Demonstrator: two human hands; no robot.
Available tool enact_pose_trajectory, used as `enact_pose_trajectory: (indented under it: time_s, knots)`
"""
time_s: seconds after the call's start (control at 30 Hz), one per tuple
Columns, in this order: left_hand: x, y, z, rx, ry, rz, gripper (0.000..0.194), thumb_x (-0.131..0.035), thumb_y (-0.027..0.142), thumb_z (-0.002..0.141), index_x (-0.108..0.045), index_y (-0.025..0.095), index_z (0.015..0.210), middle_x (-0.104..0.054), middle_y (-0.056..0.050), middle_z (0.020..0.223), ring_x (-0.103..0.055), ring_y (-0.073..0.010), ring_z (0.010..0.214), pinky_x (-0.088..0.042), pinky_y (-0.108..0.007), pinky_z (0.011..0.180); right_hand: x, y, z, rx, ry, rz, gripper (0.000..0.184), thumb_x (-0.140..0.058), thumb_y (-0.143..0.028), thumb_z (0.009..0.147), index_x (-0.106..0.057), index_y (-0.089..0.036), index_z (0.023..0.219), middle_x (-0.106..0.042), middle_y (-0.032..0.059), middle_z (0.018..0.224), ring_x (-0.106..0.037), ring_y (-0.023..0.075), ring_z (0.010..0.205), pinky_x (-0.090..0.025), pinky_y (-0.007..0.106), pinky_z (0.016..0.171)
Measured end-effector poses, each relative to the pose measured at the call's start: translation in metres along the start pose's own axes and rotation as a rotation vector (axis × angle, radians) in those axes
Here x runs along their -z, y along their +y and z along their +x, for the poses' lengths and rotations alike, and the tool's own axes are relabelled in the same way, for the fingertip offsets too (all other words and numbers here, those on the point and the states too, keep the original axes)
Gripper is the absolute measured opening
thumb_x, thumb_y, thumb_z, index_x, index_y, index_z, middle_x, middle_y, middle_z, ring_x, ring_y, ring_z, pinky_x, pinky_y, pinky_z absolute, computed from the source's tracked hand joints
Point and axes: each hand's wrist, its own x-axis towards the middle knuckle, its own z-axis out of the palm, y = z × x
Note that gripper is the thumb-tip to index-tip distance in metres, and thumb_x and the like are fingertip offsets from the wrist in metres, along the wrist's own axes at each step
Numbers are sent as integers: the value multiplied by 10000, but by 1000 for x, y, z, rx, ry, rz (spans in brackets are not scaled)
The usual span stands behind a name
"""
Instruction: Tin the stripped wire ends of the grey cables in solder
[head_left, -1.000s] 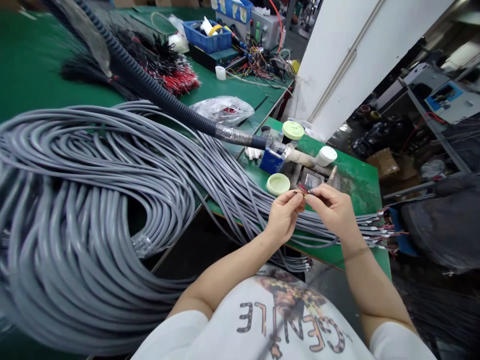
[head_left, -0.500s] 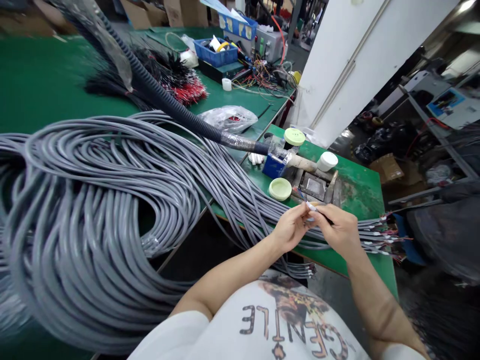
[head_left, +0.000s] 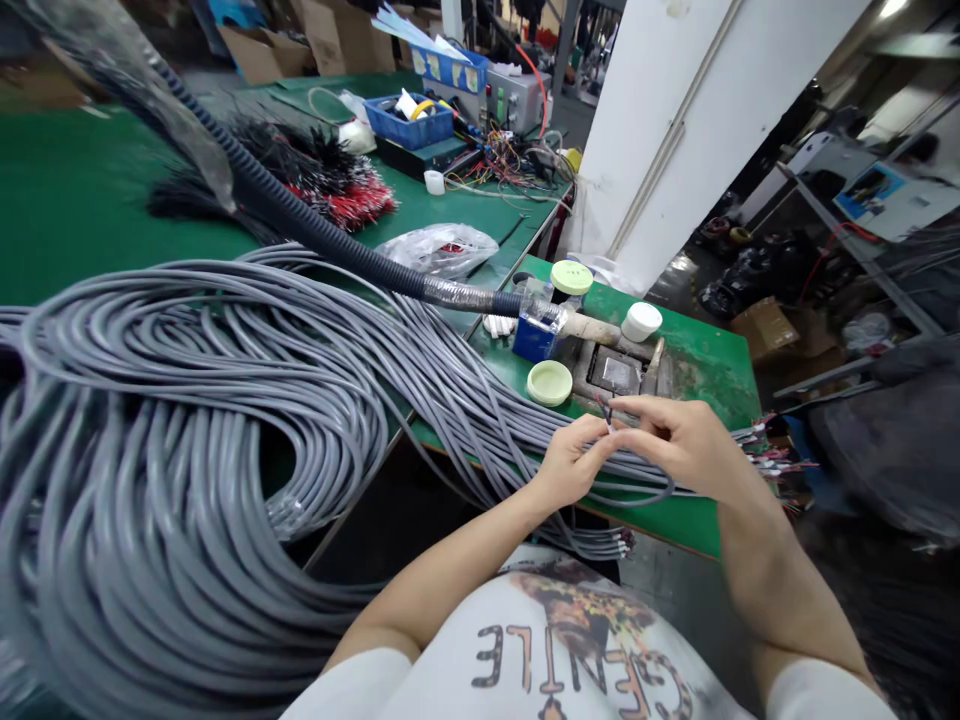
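Observation:
My left hand (head_left: 571, 462) is closed in a pinch at the end of a grey cable, over the near edge of the small green table. Thin dark and reddish wires (head_left: 604, 408) stick up from that end, between the fingertips of both hands. My right hand (head_left: 679, 440) meets it from the right, thumb and forefinger closed around the wires. Fingers hide most of the cable end. Behind the hands sits a solder pot (head_left: 619, 374) in a stained metal frame. Left of it stands an open pale-green tub (head_left: 550, 383).
A large coil of grey cables (head_left: 187, 450) fills the left, its strands running under my hands to stripped ends (head_left: 776, 460) at right. A corrugated hose (head_left: 322, 230) crosses overhead to the pot. A blue box (head_left: 534, 338), lidded jar (head_left: 571, 277) and white tub (head_left: 641, 321) stand nearby.
A white piece seen between my fingers half a second ago is now mostly hidden. My right hand has turned, its forefinger extended along the wires. The view has shifted slightly.

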Motion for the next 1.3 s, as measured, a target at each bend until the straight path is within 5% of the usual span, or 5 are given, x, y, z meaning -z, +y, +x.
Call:
enact_pose_trajectory:
  time_s: [0.27,0.5,0.8,1.0,1.3]
  knots:
    - [2,-4,1,-127,-76,116,213,-533,333,911,-680,184,869,-624,-56,824,-573,-192,902,-462,-315,837,-15,-9,21,9,6,272,197,-578,-241,837,-728,-164,736,-657,0,603,-550,102,503,-401,220,490]
    - [8,4,-1,10,-109,37,264,-489,322,938,-712,181,926,-707,-50,914,-578,-171,884,-444,-295,866,-1,-23,14,-2,568,376,115,-703,-300,777,-735,-195,742,-648,8,582,-525,123,460,-375,249,406]
    - [8,-15,-8,32,-1,-8,276,-538,371,907,-716,168,961,-664,-55,888,-586,-188,894,-459,-319,857,-21,-8,18,-6,48,19,209,-663,-306,802,-749,-175,940,-526,-50,463,-445,85,438,-315,222,442]
    - [8,-16,-7,18,-6,-69,272,-558,366,894,-690,147,799,-597,-48,785,-559,-198,899,-439,-327,856,-34,-6,20,33,137,86,178,-620,-254,826,-701,-167,693,-583,-29,523,-479,86,472,-343,216,459]
    - [12,-19,-7,268,77,-401,313,-621,433,842,-716,136,812,-623,-14,707,-558,-150,732,-437,-292,772,-43,6,9,152,285,84,132,-649,-257,836,-745,-219,917,-753,25,844,-695,170,719,-547,270,647]
